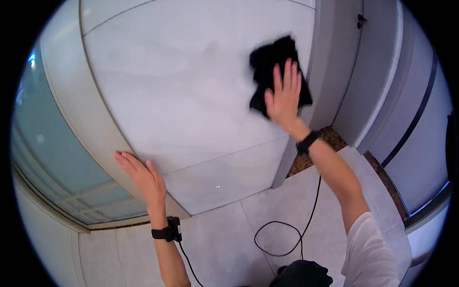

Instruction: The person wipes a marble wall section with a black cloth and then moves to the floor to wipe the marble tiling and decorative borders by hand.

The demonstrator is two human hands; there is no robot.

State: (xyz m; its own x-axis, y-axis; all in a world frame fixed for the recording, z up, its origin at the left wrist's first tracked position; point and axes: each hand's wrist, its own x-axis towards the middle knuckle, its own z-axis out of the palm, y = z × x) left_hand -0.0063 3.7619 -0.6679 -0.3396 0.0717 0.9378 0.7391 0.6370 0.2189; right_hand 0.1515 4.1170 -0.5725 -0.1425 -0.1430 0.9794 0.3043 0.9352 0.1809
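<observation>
My right hand lies flat over a black cloth, holding it against the white tiled wall near the wall's right edge. The cloth is spread out with uneven, folded corners, and part of it is hidden under my palm. Lower down on the left, my left hand is by the beige frame of a glazed panel, its thumb apart from the straight fingers. Nothing is in that hand. Black straps circle both wrists; the left one carries a small black box.
Left of the wall is a glass panel. A grey door with a dark handle stands on the right, above a brown stone threshold. A black cable loops over the light floor tiles. A dark rounded object shows at the bottom edge.
</observation>
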